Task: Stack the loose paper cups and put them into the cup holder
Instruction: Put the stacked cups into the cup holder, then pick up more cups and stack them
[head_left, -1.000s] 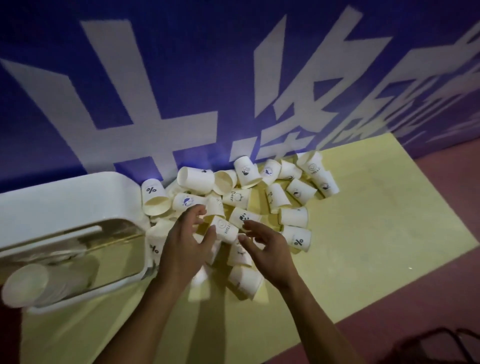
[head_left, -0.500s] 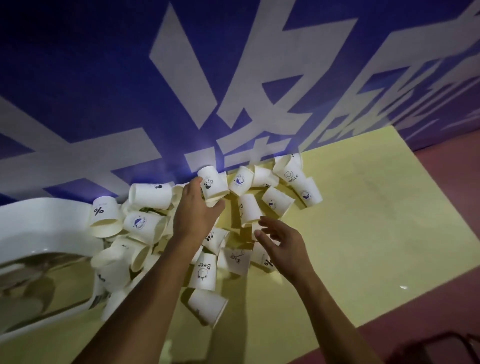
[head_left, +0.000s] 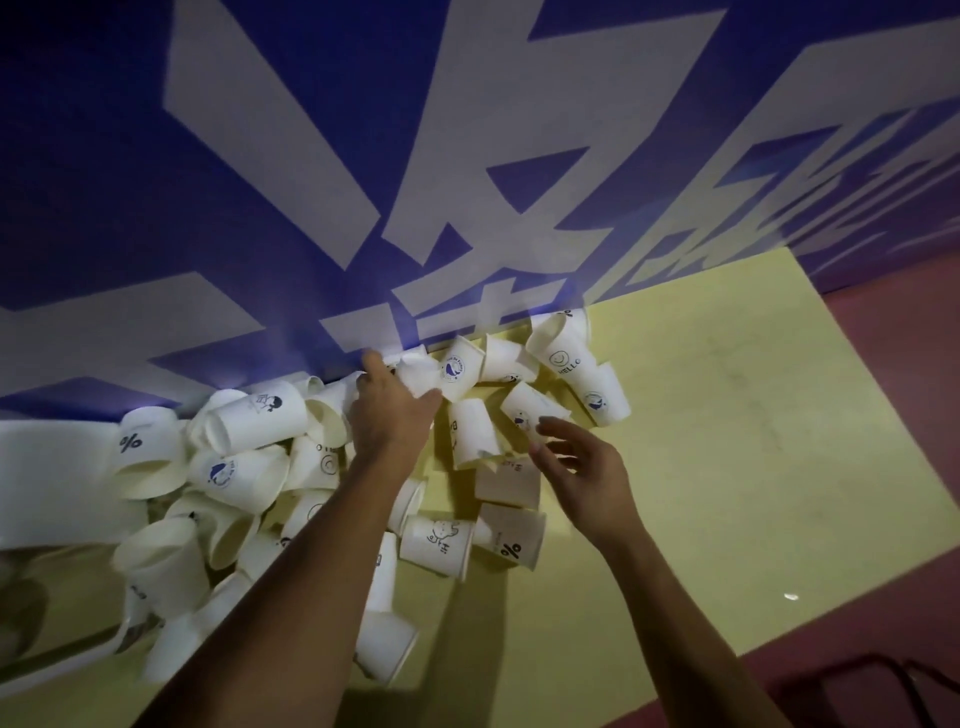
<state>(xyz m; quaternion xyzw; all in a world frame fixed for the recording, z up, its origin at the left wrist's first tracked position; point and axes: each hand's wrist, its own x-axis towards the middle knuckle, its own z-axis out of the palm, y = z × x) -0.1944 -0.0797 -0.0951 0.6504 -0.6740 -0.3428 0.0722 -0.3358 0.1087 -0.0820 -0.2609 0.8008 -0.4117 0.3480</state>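
Surface: yellow table (head_left: 727, 441), which stood against a blue-and-white lettered wall (head_left: 260, 156); reddish floor (head_left: 909, 389) lay off the table's right side.
Paper cups (head_left: 249, 421): twenty-odd, exact count unclear, heaped loose along the table's back edge.
Cup holder (head_left: 52, 478): one, white, at the table's left end.
Hands: two. The left hand (head_left: 395, 410) gripped one cup (head_left: 418, 370) at the table's back edge. The right hand (head_left: 582, 467) hovered over the heap with fingers spread, holding nothing.

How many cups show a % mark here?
3: one % cup far left by the cup holder, one beside the right hand, one at the wall above the HELLO cup. Others may be hidden.

Yellow table (head_left: 727, 467) under loose cups (head_left: 249, 475)
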